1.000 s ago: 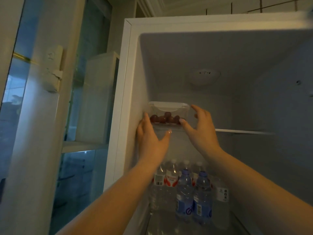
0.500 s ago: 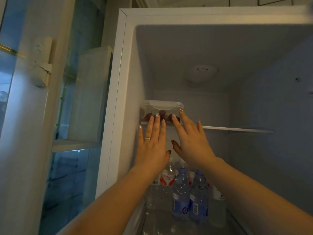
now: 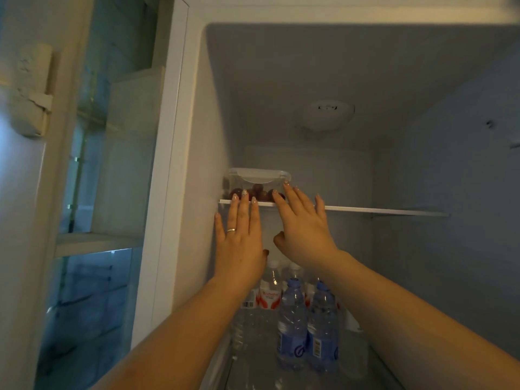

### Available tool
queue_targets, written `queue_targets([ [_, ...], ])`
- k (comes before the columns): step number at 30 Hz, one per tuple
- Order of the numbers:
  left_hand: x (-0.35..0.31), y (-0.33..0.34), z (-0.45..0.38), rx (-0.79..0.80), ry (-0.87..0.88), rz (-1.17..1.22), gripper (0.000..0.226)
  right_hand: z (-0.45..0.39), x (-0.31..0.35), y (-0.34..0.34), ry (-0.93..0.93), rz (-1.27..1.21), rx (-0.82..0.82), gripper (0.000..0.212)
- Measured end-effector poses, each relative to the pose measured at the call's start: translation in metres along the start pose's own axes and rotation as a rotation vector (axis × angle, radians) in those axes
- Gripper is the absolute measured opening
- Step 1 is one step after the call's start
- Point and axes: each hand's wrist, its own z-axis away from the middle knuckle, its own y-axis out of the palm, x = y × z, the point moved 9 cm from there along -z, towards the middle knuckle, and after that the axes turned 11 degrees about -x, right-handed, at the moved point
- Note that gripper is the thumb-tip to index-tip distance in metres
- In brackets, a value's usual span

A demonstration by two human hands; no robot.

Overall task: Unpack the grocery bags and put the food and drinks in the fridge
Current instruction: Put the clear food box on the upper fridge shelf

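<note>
A clear plastic box (image 3: pixel 259 178) with a lid and dark red fruit inside sits at the left end of the fridge's top glass shelf (image 3: pixel 385 211). My left hand (image 3: pixel 240 237), wearing a ring, is flat with straight fingers, its fingertips at the shelf edge against the box front. My right hand (image 3: pixel 304 229) is also spread flat, fingertips touching the box's right front corner. Neither hand grips anything.
Below the shelf stand several water bottles (image 3: pixel 292 322), some with blue labels, some with red-and-white labels. A round lamp housing (image 3: pixel 327 114) is on the fridge ceiling. The right part of the top shelf is bare. A white cabinet (image 3: pixel 126 153) stands left of the fridge.
Both hands let go of the box's sides and flattened out, fingertips now on its front. The box sits farther back on the shelf. The camera moved closer.
</note>
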Motion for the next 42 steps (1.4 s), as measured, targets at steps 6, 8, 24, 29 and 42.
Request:
queue_targets([
  [6, 0.000, -0.003, -0.001, 0.014, -0.005, 0.024, 0.103, 0.000, 0.000, -0.002, -0.005, -0.053, -0.010, 0.072],
  [8, -0.001, -0.010, 0.002, 0.019, -0.022, 0.078, 0.101, 0.003, -0.001, -0.009, -0.005, -0.111, -0.011, 0.069],
  [24, -0.029, -0.088, 0.184, 0.049, -0.052, 0.384, 0.073, 0.185, 0.010, -0.074, 0.133, -0.246, 0.015, 0.066],
  [29, -0.045, -0.117, 0.253, 0.177, -0.008, 0.369, 0.080, 0.261, 0.031, -0.118, 0.094, -0.133, 0.064, 0.076],
  [42, -0.098, -0.194, 0.487, 0.584, 0.240, 0.468, 0.072, 0.523, 0.089, -0.255, 0.335, -0.059, 0.478, 0.072],
])
